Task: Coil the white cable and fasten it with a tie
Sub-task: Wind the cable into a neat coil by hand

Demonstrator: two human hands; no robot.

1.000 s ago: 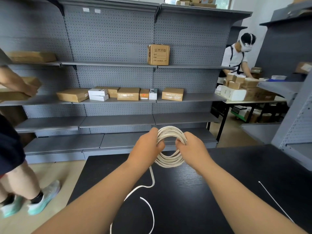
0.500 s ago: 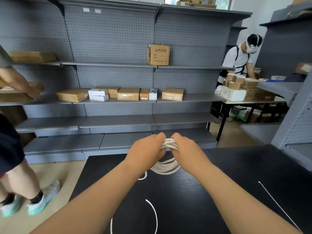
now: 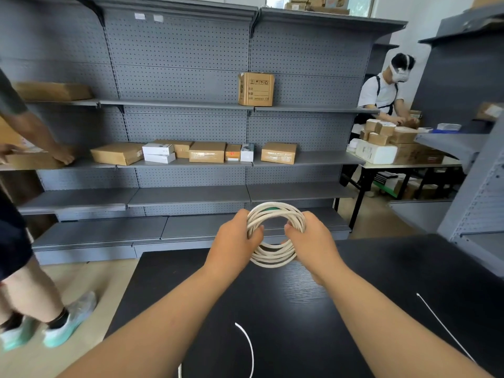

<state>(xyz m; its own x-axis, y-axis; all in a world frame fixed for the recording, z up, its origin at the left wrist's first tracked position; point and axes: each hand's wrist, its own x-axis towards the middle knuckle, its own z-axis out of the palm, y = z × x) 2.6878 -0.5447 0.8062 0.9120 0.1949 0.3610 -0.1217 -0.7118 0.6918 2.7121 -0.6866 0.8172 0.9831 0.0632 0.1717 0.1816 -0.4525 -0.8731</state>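
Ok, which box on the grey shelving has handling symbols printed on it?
The cube-like brown carton on the upper shelf, by the centre post, symbols across its front. The boxes one shelf down are flatter.

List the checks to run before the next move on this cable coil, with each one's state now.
1. Left hand grips the coil on its left side: ok.
2. Right hand grips its right side: ok.
3. Loops gathered in one bundle: ok.
4. All cable wound in: not ok, a loose tail lies on the table.
5. Tail's far end free: cannot tell, it leaves the frame.
6. Tie ready: ok, it lies on the table at right, untouched.
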